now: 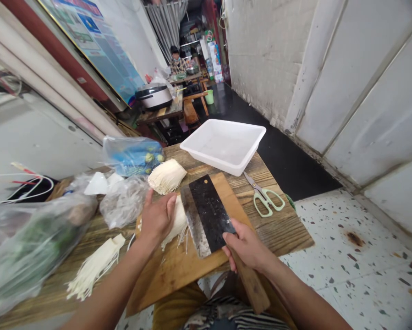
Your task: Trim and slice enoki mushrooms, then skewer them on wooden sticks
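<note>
My right hand [245, 243] is wrapped round the neck of a cleaver [209, 211], where the wooden handle meets the wide dark blade. The blade lies tilted over the wooden cutting board [188, 270]. My left hand [157, 220] holds a bunch of enoki mushrooms [178, 220] on the board, just left of the blade's edge; part of the bunch is hidden behind the hand. Beyond it sits a second enoki bunch [167, 176], thick and pale. A loose clump of enoki [97, 266] rests on the table, left of the board.
A white plastic tray [222, 144] stands at the table's far edge, with green-handled scissors [266, 197] to its right. Plastic bags of vegetables [30, 252] crowd the left side. A blue bag [133, 156] lies farther back. Another person [178, 64] sits at a distant table.
</note>
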Demonstrator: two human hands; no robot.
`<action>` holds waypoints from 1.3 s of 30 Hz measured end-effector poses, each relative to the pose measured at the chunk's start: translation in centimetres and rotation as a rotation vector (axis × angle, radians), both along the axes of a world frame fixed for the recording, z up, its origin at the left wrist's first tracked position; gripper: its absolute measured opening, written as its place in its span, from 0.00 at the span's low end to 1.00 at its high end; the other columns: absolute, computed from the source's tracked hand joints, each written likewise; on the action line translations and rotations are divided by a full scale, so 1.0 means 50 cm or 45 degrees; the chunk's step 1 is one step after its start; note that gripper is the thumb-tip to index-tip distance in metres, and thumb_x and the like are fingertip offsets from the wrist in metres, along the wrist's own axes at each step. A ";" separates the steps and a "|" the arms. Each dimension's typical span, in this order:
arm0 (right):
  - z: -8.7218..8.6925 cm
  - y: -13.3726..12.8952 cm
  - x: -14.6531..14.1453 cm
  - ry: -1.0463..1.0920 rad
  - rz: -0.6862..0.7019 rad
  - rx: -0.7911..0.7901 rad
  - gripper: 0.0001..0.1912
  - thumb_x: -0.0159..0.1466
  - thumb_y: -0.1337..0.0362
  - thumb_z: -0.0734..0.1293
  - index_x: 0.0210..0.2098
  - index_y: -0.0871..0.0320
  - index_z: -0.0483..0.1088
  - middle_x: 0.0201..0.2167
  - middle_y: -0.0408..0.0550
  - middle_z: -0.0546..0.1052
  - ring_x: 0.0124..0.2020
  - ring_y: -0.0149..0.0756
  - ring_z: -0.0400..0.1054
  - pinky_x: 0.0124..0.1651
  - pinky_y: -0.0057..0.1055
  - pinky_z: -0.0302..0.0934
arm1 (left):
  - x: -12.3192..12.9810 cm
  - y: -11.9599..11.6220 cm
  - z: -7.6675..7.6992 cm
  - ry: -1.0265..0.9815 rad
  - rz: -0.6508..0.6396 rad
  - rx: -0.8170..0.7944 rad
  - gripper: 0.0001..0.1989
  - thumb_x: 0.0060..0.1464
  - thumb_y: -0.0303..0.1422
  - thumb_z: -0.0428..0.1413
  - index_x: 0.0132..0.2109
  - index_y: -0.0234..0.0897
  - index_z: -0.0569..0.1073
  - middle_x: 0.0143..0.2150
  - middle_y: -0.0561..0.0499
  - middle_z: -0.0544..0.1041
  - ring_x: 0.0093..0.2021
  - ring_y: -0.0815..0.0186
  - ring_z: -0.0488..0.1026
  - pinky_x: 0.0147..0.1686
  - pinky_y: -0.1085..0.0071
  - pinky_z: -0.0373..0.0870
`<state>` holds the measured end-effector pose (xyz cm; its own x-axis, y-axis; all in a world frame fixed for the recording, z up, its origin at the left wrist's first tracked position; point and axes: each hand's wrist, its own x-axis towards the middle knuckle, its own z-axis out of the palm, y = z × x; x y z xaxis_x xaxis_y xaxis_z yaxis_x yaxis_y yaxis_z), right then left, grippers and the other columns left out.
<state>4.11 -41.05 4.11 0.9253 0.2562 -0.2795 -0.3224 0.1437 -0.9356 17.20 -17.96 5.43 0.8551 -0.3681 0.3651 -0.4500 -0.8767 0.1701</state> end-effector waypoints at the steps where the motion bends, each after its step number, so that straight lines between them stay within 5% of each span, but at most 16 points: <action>1: -0.001 0.000 -0.001 0.003 0.001 -0.005 0.08 0.63 0.59 0.60 0.36 0.55 0.55 0.19 0.32 0.67 0.12 0.25 0.62 0.15 0.21 0.56 | -0.001 -0.001 0.002 0.002 0.001 0.003 0.30 0.67 0.41 0.33 0.45 0.34 0.77 0.43 0.45 0.82 0.43 0.59 0.79 0.69 0.55 0.40; 7: 0.004 0.002 -0.003 0.034 0.008 -0.036 0.08 0.63 0.59 0.60 0.35 0.54 0.54 0.19 0.32 0.67 0.13 0.25 0.62 0.15 0.21 0.55 | -0.032 -0.009 0.011 0.056 0.107 0.100 0.28 0.67 0.42 0.33 0.51 0.33 0.74 0.49 0.40 0.80 0.49 0.55 0.77 0.68 0.46 0.36; 14: 0.011 0.007 0.000 0.061 0.011 -0.065 0.09 0.63 0.59 0.59 0.35 0.54 0.53 0.19 0.31 0.66 0.12 0.25 0.61 0.14 0.21 0.55 | -0.068 -0.017 -0.027 -0.005 0.121 0.171 0.35 0.65 0.44 0.30 0.66 0.21 0.58 0.65 0.31 0.63 0.69 0.52 0.55 0.69 0.48 0.29; 20: 0.007 0.012 -0.002 0.049 0.014 -0.055 0.10 0.63 0.57 0.60 0.35 0.54 0.52 0.19 0.32 0.66 0.12 0.25 0.61 0.14 0.21 0.51 | -0.068 -0.013 -0.045 -0.088 0.059 0.205 0.36 0.65 0.44 0.31 0.66 0.16 0.55 0.67 0.28 0.59 0.70 0.50 0.51 0.69 0.47 0.35; 34: 0.010 0.009 -0.014 0.093 0.049 -0.190 0.16 0.62 0.50 0.60 0.37 0.53 0.51 0.19 0.31 0.66 0.12 0.25 0.60 0.15 0.22 0.51 | -0.061 -0.012 -0.053 -0.120 0.034 0.136 0.32 0.65 0.43 0.33 0.64 0.22 0.58 0.65 0.29 0.64 0.69 0.50 0.55 0.68 0.45 0.43; 39: 0.012 0.033 0.019 0.045 -0.008 -0.176 0.16 0.61 0.51 0.61 0.36 0.53 0.51 0.18 0.31 0.64 0.12 0.27 0.60 0.15 0.24 0.54 | -0.062 -0.019 -0.062 -0.119 0.086 0.077 0.32 0.65 0.43 0.34 0.65 0.21 0.58 0.65 0.29 0.63 0.70 0.51 0.52 0.68 0.47 0.45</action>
<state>5.06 -39.38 4.72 0.9159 0.2070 -0.3440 -0.3548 0.0164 -0.9348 14.10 -18.91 2.31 0.8419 -0.3346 0.4233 -0.4010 -0.9129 0.0759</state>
